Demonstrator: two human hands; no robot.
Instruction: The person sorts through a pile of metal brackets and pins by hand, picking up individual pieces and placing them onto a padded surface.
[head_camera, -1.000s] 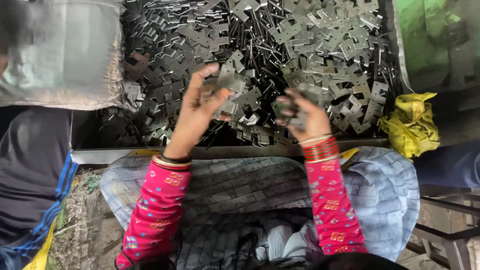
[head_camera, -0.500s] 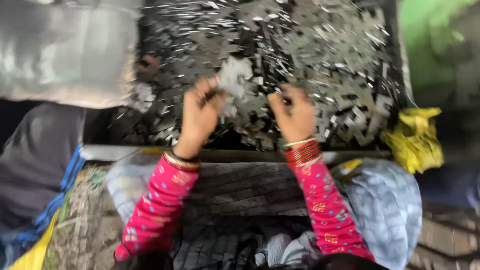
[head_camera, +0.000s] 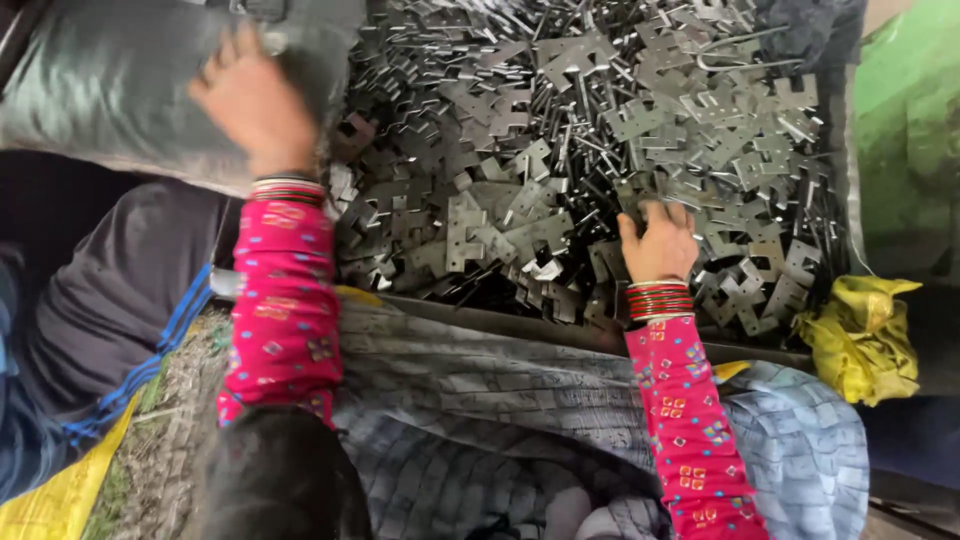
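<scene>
A big heap of flat grey metal plates (head_camera: 560, 150) with notched, cross-like shapes fills a dark bin ahead of me. My right hand (head_camera: 660, 242) lies on the heap's near right part, fingers curled around a few plates. My left hand (head_camera: 255, 100) is raised at the upper left, blurred, over the edge of a grey-green sack (head_camera: 110, 90). Its back faces me and something pale glints near its fingertips; what it holds is hidden. Both arms wear pink patterned sleeves with red and silver bangles at the wrists.
The bin's near rim (head_camera: 480, 310) runs across the middle. A blue-grey checked cloth (head_camera: 500, 400) covers my lap below it. A crumpled yellow bag (head_camera: 865, 335) lies at the right, a green surface (head_camera: 905, 130) behind it. Dark fabric with blue trim (head_camera: 110, 320) sits at the left.
Both hands were together over the heap, handling plates. My left hand has since swung up and left to the sack. My right hand has dropped back onto the heap.
</scene>
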